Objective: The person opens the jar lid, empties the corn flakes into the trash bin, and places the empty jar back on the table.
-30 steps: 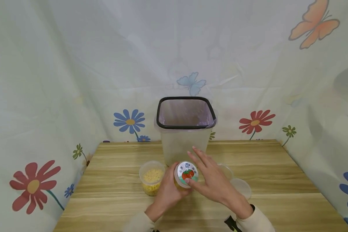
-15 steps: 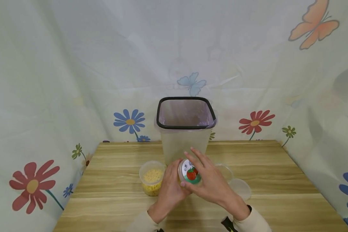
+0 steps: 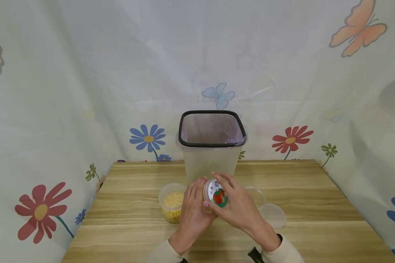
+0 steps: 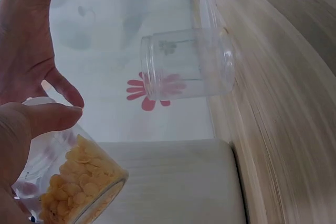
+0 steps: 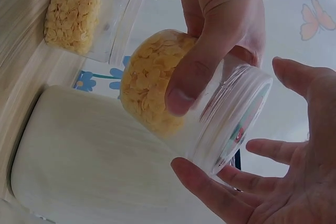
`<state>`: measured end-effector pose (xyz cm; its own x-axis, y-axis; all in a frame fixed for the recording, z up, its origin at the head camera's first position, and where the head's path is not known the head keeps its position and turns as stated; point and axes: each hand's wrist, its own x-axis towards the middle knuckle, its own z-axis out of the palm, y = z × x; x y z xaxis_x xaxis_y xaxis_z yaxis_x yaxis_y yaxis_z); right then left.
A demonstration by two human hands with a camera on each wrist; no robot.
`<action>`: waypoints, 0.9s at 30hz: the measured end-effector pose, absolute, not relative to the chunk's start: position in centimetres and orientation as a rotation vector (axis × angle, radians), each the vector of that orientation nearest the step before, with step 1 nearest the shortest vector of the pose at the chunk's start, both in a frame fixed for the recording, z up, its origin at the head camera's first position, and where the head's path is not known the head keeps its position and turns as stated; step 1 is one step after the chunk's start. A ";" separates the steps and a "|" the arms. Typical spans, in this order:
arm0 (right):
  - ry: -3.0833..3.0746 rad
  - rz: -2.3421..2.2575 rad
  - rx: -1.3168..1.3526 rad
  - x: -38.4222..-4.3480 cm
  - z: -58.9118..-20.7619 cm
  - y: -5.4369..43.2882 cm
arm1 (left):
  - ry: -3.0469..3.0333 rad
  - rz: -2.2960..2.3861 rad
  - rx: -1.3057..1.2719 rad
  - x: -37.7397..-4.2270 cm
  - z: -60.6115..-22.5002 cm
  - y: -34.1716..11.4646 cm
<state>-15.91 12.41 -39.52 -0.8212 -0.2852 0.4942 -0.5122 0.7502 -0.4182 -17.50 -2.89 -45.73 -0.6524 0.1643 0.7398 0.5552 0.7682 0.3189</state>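
Observation:
In the head view my left hand (image 3: pixel 195 212) grips a clear plastic jar, its thumb lying along the side. Pale yellow flakes (image 5: pixel 152 80) fill the lower part of that jar, which is tilted towards my right hand. Its round lid (image 3: pixel 218 193) carries a tomato picture on a white and green label. My right hand (image 3: pixel 241 210) reaches round the lid, thumb at one side of the rim and fingertips at the other. Beside my left hand stands an uncovered tub of yellow flakes (image 3: pixel 172 210); the right wrist view shows this second tub (image 5: pixel 79 17) too.
A tall bin (image 3: pixel 210 160) with a black rim and a purple liner stands behind the hands. To the right are an upright clear jar (image 4: pixel 184 64) and a loose translucent lid (image 3: pixel 273 216). All rest on the wooden table (image 3: pixel 316 204), before a flowered cloth (image 3: pixel 151 73).
The held jar has shifted slightly right and tilted, its lid turning towards my right hand. My right fingers, spread above the lid earlier, have drawn in around its rim.

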 end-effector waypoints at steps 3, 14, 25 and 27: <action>-2.545 0.785 0.603 -16.0 -39.7 12.3 | -2.241 -0.659 -0.521 -17.5 -45.7 -2.9; -2.510 0.841 0.629 -16.4 -39.9 12.2 | -2.178 -0.529 -0.532 -17.8 -45.7 -3.1; -2.478 0.950 0.736 -16.4 -39.9 12.7 | -2.146 -0.480 -0.550 -17.9 -45.4 -3.4; -2.484 0.975 0.743 -16.3 -39.9 12.8 | -2.149 -0.476 -0.555 -17.9 -45.5 -3.4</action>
